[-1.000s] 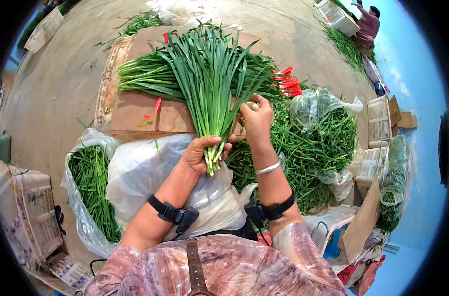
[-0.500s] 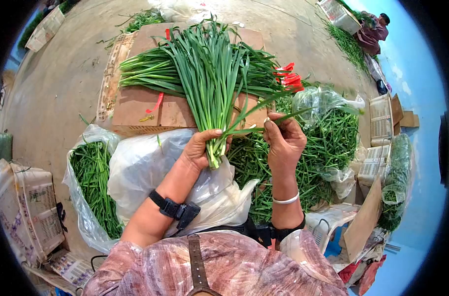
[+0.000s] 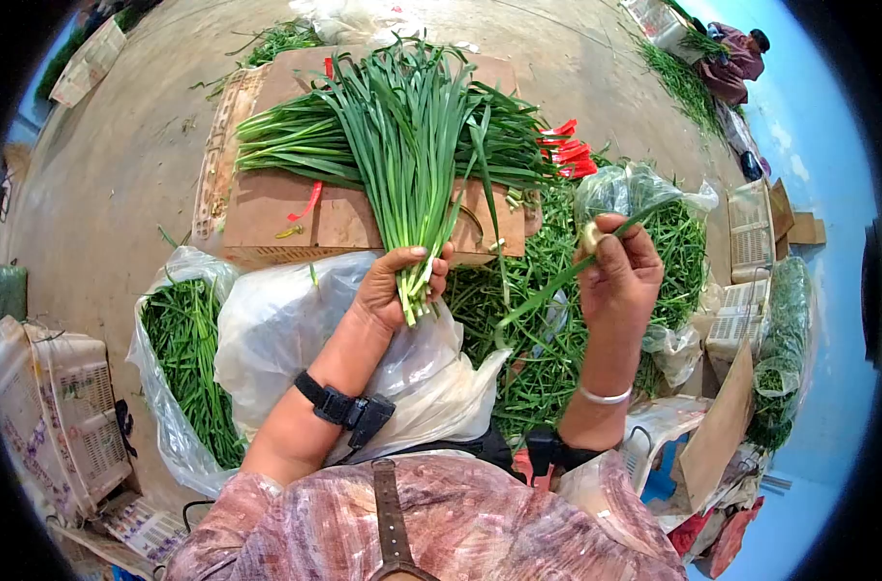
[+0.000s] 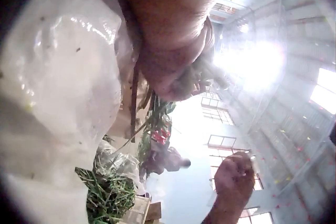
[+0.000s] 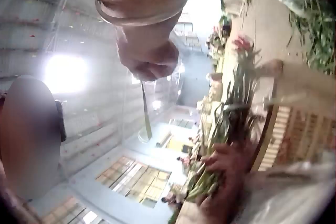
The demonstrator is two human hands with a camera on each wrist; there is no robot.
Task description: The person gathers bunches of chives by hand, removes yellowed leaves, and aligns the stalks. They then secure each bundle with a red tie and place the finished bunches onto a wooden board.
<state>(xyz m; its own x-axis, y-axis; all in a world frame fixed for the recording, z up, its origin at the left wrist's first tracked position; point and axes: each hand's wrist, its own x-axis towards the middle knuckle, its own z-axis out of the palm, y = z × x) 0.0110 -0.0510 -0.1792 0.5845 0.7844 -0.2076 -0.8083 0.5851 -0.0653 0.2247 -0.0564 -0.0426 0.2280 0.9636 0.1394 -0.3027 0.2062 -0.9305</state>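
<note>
The left hand (image 3: 395,290) is curled round the pale stem ends of the bunch (image 3: 412,136), just below the cardboard (image 3: 267,208), over which the leaves fan. Right of the cardboard, the right hand (image 3: 620,276) pinches one loose leaf (image 3: 547,290). The bunch looks light and limp. Its leaves probably bruise and slip easily, so the firmer stem ends are the best place to hold it.

Concrete floor (image 3: 121,165). Directly on it: flattened cardboard (image 3: 267,208) atop a slatted crate (image 3: 209,165), open plastic bags of cut greens (image 3: 184,358), white plastic crates (image 3: 63,416) at the left, loose green stalks (image 3: 276,44) at the far edge.
</note>
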